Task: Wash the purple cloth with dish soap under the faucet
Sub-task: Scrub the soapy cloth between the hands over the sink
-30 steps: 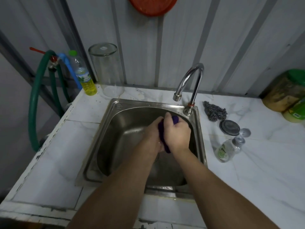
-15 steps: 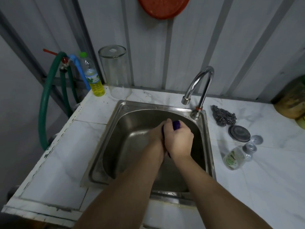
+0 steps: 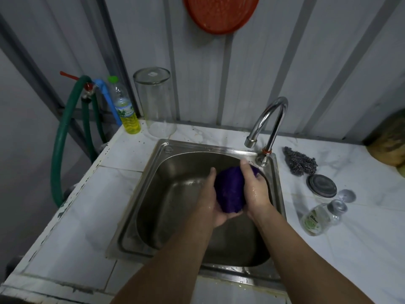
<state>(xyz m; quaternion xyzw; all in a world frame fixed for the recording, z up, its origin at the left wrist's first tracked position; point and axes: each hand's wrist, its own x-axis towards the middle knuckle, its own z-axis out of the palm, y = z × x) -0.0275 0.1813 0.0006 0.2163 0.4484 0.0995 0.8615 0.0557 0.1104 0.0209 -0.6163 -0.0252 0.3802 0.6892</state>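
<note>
Both wet hands, left [image 3: 211, 205] and right [image 3: 255, 189], clasp the bunched, nubby purple cloth [image 3: 230, 190] over the brushed-steel sink [image 3: 166, 172], near the curved chrome faucet [image 3: 268, 121]; clear soap bottle [image 3: 317, 218] lies right.

A single head-worn wide-angle camera looks forward and steeply down from above the near edge of the bench [image 3: 76, 227], close over the sink [image 3: 175, 150], facing the panelled wall [image 3: 274, 62] behind it; straight lines bow outward.
</note>
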